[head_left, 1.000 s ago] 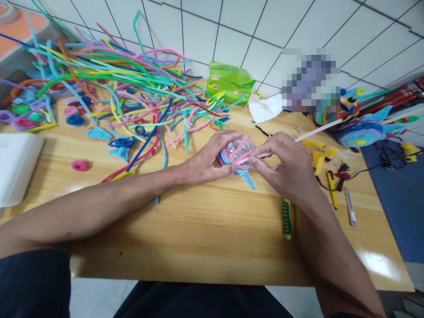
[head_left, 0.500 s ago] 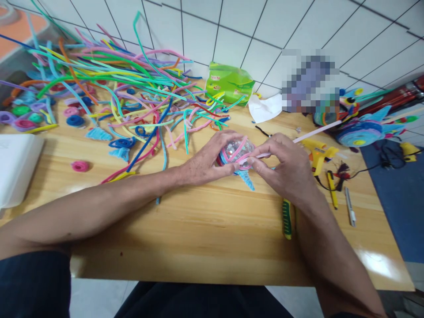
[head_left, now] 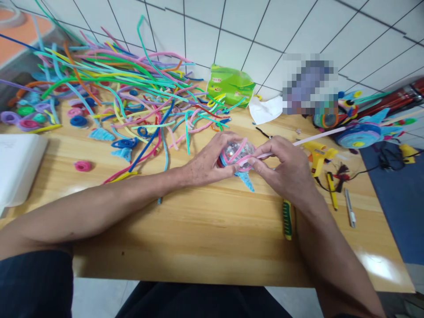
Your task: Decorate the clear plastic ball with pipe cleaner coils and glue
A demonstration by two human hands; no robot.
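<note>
Between my hands is a small round craft piece (head_left: 233,150), clear with sparkly bits inside and edged with pink and blue pipe cleaner. A light-blue fuzzy fin (head_left: 245,181) sticks out from its near side. My left hand (head_left: 213,159) is wrapped round the craft piece from the left, its thumb along the near edge. With thumb and fingers, my right hand (head_left: 281,165) pinches a pale pink pipe cleaner (head_left: 318,136). One end of that strip lies against the craft piece's pink edge; the other runs out to the upper right.
Loose coloured pipe cleaners (head_left: 132,84) heap at the back left, with coiled pieces among them. A green packet (head_left: 230,86) leans on the tiled wall. To the right lie a yellow glue gun (head_left: 318,159), a yellow pen-like tool (head_left: 332,191), a craft knife (head_left: 350,207) and a green-and-yellow handle (head_left: 287,221).
The view has shifted slightly. Both hands keep their hold on the craft piece and the pale pink pipe cleaner, with hardly any movement.
</note>
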